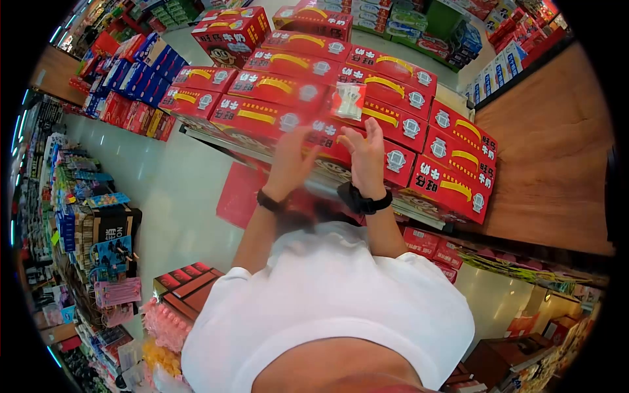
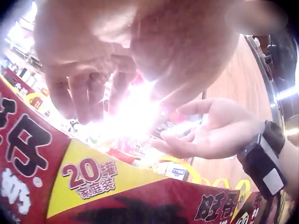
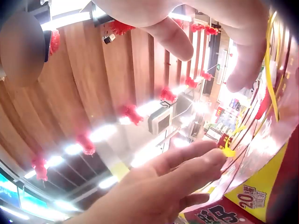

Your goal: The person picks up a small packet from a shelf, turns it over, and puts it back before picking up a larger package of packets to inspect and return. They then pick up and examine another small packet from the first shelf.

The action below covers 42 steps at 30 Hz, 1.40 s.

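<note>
Both hands hover at the near side of a display of red milk cartons (image 1: 259, 116) with yellow handles. My left hand (image 1: 291, 164), blurred in the head view, has its fingers loosely bent and nothing in them. Facing it, my right hand (image 1: 367, 160) has thumb and fingers spread apart, also with nothing between them. Just beyond the right fingertips, a small clear and red packet (image 1: 350, 101) with whitish contents lies on top of the cartons. In the left wrist view, bright glare hides part of the space between the left fingers.
A wooden panel (image 1: 550, 144) borders the display on the right. Stacks of blue and red boxes (image 1: 147, 75) stand to the left across the aisle floor (image 1: 141, 157). Hanging goods (image 1: 111, 255) line the far left, and dark red boxes (image 1: 187, 288) sit low beside the person.
</note>
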Each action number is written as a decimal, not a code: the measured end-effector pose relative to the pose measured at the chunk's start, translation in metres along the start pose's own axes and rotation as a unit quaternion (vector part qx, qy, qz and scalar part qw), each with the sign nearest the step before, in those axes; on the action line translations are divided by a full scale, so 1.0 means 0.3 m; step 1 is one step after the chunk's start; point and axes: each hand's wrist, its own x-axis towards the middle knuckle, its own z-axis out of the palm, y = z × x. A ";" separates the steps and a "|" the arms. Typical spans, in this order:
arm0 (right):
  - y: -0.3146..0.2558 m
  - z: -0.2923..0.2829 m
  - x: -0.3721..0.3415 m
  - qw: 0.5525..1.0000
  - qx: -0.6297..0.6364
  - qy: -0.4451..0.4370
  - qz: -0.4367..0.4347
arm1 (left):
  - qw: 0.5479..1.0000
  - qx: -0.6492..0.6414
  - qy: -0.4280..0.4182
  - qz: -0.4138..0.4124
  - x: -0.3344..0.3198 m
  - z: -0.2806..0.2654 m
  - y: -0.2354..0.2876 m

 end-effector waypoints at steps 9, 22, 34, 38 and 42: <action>0.006 -0.030 0.059 0.986 0.152 -0.041 0.052 | 0.996 0.030 -0.073 0.050 0.191 0.123 0.015; -0.002 -0.035 0.035 0.988 0.057 -0.085 0.115 | 0.997 -0.056 0.050 0.032 0.073 0.064 0.052; 0.251 0.219 -0.177 0.909 0.029 -0.288 0.300 | 0.948 -0.068 0.303 -0.073 -0.534 -0.259 0.169; 0.260 0.370 -0.478 0.832 -0.035 -0.424 0.356 | 0.889 -0.014 0.443 -0.112 -0.854 -0.336 0.307; 0.321 0.365 -0.763 0.760 -0.088 -0.503 0.402 | 0.788 0.013 0.586 -0.190 -1.136 -0.311 0.481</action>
